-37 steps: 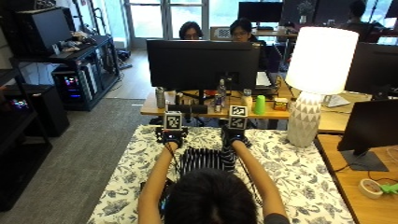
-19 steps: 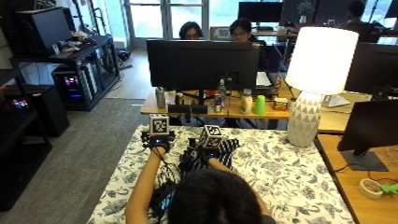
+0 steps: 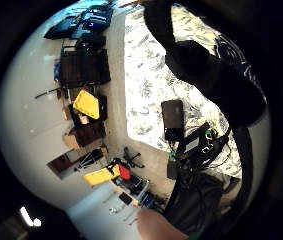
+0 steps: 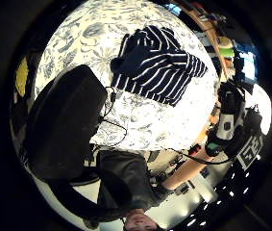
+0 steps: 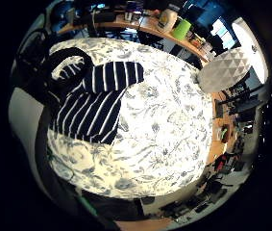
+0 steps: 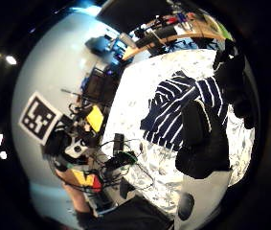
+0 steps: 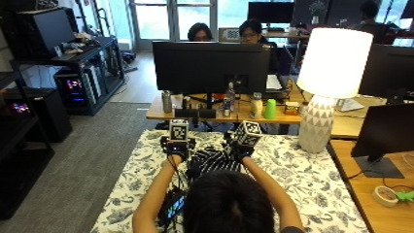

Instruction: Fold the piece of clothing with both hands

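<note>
The left hand [image 7: 176, 148] is raised over the near-left part of the desk [image 7: 304, 170], which carries a floral-patterned cloth; whether its fingers are curled or straight cannot be told from any view. Just to the right of that hand, and between the two hands, lies the striped garment [image 7: 210, 162], dark with white stripes, bunched on the cloth and partly hidden behind the person's head in the outside view. The left thumb-side palm view shows the garment [image 4: 157, 67] lying apart from that palm, with one portion folded over itself and nothing of the left hand touching it. The right little-finger-side palm view shows the same garment [image 5: 94, 101] spread on the cloth with one sleeve extended. The right hand [image 7: 240, 150] sits at the garment's right edge; in the right thumb-side palm view its gloved fingers [image 6: 204, 139] appear in front of the striped fabric [image 6: 173, 110], but whether they grip it or merely hover before it cannot be determined. Further right of the right hand, well apart on the desk's far corner, stands a white lamp [image 7: 323, 87] with a faceted base.
</note>
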Tool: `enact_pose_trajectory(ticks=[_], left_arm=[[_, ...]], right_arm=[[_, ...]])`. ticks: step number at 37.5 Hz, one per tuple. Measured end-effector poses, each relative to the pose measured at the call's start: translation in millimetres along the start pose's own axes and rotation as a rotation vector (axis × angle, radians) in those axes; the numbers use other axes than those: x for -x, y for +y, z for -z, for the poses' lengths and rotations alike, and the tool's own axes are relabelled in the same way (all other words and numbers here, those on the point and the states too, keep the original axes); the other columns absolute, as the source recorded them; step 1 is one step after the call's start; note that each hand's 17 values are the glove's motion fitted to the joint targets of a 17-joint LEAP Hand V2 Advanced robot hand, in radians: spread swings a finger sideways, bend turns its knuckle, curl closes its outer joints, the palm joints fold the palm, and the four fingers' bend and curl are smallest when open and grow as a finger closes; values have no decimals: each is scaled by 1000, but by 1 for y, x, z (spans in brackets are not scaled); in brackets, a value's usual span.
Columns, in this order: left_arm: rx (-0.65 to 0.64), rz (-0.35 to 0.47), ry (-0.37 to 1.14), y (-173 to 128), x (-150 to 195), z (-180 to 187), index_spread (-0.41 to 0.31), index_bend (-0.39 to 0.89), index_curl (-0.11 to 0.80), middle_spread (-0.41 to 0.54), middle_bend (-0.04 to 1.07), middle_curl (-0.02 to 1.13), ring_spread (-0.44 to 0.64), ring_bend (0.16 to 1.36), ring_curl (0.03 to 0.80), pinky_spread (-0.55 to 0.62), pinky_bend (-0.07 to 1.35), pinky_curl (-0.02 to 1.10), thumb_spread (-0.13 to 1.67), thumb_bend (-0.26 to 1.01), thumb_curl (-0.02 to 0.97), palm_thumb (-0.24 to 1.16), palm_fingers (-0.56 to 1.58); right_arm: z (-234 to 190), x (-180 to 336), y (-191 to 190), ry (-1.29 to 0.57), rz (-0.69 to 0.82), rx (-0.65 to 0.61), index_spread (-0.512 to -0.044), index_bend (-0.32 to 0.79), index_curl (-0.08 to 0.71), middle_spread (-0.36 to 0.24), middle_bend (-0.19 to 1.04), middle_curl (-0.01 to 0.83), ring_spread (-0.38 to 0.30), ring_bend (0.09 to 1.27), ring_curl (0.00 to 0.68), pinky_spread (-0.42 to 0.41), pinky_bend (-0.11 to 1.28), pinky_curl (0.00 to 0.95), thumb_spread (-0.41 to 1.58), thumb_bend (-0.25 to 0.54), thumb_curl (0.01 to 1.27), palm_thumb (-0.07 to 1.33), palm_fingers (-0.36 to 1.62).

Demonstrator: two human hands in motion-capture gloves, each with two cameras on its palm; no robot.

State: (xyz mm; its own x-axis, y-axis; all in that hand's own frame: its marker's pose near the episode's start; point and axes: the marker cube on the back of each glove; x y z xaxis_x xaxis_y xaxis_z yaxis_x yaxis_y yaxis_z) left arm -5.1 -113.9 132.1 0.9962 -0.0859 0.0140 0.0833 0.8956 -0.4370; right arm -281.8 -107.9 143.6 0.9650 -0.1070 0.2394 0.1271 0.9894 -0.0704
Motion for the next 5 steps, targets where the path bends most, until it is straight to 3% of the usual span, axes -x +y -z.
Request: enact_pose_trajectory(ticks=[2, 5], left_arm=[[-122, -17, -9, -8, -5, 4, -21, 122, 187, 302, 172, 285, 383, 734, 309, 344, 941, 347, 1334, -9, 178, 101, 75], [-246, -5, -18, -14, -8, 8, -19, 131, 193, 297, 172, 284, 370, 744, 311, 340, 931, 344, 1334, -5, 179, 109, 95]], right_arm=[[0, 0, -6, -58, 134, -104, -204, 93, 234, -110, 322, 470, -169, 657, 443, -238, 651, 407, 1222, -3, 417, 873, 1172], [-2, -1, -8, -98, 197, -146, -204, 98, 235, -108, 320, 469, -169, 653, 442, -237, 646, 406, 1235, -7, 411, 874, 1176]])
